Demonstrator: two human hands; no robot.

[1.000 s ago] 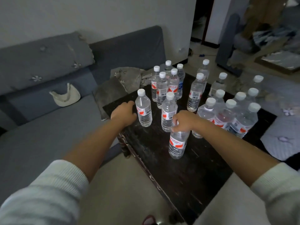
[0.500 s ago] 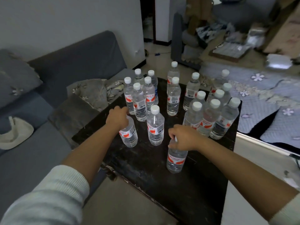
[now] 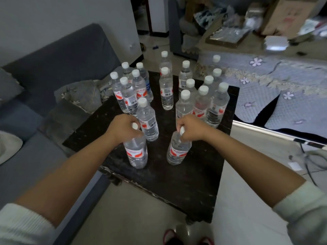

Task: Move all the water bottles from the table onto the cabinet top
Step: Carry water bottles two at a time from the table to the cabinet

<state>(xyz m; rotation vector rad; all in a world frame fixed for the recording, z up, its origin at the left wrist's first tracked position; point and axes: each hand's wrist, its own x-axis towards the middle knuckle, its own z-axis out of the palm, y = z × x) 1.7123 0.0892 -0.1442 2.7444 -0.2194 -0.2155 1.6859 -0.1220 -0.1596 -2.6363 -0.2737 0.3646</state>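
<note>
Several clear water bottles with white caps and red labels stand on a dark wooden table (image 3: 177, 181). My left hand (image 3: 122, 127) grips the neck of the near-left bottle (image 3: 136, 152). My right hand (image 3: 192, 128) grips the neck of the near-right bottle (image 3: 178, 151). Both bottles are upright, low over the table's near half; whether they touch the top is unclear. Another bottle (image 3: 147, 121) stands just behind my left hand. A left cluster (image 3: 130, 92) and a right cluster (image 3: 205, 103) fill the far half. No cabinet is in view.
A grey sofa (image 3: 58, 55) with cushions (image 3: 76, 96) runs along the left. A floral quilt (image 3: 283, 89) lies to the right, clutter and boxes (image 3: 228, 34) behind it. Cables (image 3: 307, 156) trail on the pale floor at right. Red shoes (image 3: 169, 236) show at the bottom.
My left hand closed on the near-left bottle's neck and drew it toward me. The right hand kept its bottle. The camera swung right and the view shifted.
</note>
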